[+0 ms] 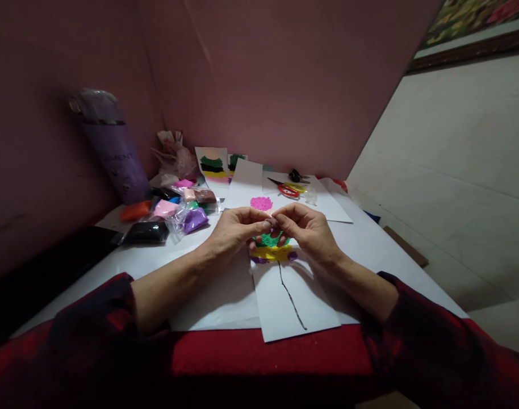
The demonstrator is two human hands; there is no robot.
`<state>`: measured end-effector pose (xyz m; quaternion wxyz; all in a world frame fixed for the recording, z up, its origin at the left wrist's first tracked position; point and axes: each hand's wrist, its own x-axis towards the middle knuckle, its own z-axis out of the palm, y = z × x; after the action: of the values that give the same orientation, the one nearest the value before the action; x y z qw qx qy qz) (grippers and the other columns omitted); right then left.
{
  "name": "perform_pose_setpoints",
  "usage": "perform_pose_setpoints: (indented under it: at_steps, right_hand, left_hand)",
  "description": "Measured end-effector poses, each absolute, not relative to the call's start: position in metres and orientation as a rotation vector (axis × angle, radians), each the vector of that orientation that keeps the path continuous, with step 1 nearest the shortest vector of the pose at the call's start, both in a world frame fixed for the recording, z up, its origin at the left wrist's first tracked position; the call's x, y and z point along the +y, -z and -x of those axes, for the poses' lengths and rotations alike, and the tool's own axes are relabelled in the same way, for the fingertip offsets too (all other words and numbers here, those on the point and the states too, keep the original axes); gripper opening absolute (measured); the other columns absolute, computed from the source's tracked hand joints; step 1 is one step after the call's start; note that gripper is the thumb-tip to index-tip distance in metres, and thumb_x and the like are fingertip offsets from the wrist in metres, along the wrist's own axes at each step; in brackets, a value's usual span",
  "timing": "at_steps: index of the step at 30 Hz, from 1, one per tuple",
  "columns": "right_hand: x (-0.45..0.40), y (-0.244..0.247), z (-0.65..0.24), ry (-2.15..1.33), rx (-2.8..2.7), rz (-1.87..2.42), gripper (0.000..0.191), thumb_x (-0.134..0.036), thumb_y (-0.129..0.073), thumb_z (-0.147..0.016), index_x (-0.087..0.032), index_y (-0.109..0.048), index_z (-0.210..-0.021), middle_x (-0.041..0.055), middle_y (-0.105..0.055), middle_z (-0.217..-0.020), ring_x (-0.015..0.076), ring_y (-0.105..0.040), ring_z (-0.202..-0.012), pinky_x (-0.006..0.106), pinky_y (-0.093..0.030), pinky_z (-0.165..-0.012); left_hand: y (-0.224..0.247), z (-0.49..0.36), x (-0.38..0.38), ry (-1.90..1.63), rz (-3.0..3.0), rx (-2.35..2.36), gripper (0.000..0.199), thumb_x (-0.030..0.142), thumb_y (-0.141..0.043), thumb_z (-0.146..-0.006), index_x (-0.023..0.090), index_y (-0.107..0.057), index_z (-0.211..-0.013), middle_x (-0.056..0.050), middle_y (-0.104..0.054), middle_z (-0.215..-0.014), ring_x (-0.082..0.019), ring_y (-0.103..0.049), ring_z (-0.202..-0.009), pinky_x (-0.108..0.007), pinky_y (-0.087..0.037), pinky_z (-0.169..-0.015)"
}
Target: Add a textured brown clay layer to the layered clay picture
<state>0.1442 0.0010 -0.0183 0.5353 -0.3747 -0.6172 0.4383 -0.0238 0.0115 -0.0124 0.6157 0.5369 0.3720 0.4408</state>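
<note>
Pinching a small brown lump between thumb and index finger, the left hand and the right hand meet above the table. Both hands grasp that same lump, their fingertips nearly touching around it; the remaining fingers curl loosely below, and whether they rest on the work underneath I cannot tell.

Taking the lump as the centre of the dial, a white card lies at six o'clock, its lower edge reaching over the red cloth at the front. On the card, a green clay band sits partly hidden behind the fingers, with a yellow clay band just below it and purple clay showing beneath the yellow at five and seven o'clock. A black line runs from the yellow down the card towards five o'clock. A textured pink clay patch shows at eleven o'clock.

Red-handled scissors lie at one o'clock. At nine o'clock, bagged clay packets sit heaped together, among them a black packet and a purple packet. A purple tumbler stands at ten o'clock.
</note>
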Motion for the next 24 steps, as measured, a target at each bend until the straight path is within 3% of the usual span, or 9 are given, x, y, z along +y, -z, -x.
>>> perform_pose_setpoints:
  at_steps: [8,15,20,24]
  right_hand:
    - [0.0005,0.0200,-0.1427,-1.075,-1.469,0.894,0.030,-0.039,-0.083,-0.068,-0.017,-0.069,-0.081,0.0006,-0.067,-0.070,0.0121,-0.061,-0.061,0.025,-0.051,-0.051]
    - [0.0001,0.0221,-0.1440,-0.988,-1.538,0.977,0.023,-0.037,-0.076,-0.076,-0.016,-0.068,-0.084,0.0013,-0.066,-0.068,0.0123,-0.059,-0.060,0.023,-0.047,-0.048]
    - [-0.0003,0.0204,-0.1424,-0.941,-1.499,0.999,0.012,-0.026,-0.071,-0.074,-0.016,-0.066,-0.079,0.0006,-0.065,-0.069,0.0107,-0.057,-0.057,0.024,-0.049,-0.049]
    - [0.0040,0.0200,-0.1448,-0.888,-1.391,1.056,0.009,-0.024,-0.068,-0.073,-0.017,-0.063,-0.075,-0.0024,-0.060,-0.063,0.0102,-0.055,-0.051,0.025,-0.050,-0.045]
  left_hand:
    - [0.0116,0.0231,0.0117,-1.051,-1.272,0.854,0.017,0.017,-0.078,-0.069,0.011,-0.064,-0.076,0.001,-0.063,-0.059,-0.008,-0.054,-0.046,-0.018,-0.044,-0.043]
    - [0.0131,0.0228,0.0128,-1.045,-1.299,0.846,0.022,0.020,-0.080,-0.067,0.012,-0.060,-0.071,0.002,-0.060,-0.055,-0.007,-0.053,-0.043,-0.019,-0.044,-0.042]
    - [0.0134,0.0220,0.0132,-1.060,-1.293,0.907,0.011,0.013,-0.070,-0.073,0.012,-0.060,-0.069,0.002,-0.058,-0.051,-0.007,-0.051,-0.039,-0.019,-0.042,-0.042]
    - [0.0127,0.0230,0.0131,-1.197,-1.180,0.932,0.009,0.011,-0.070,-0.069,0.013,-0.060,-0.068,0.001,-0.060,-0.057,-0.006,-0.050,-0.044,-0.017,-0.040,-0.043]
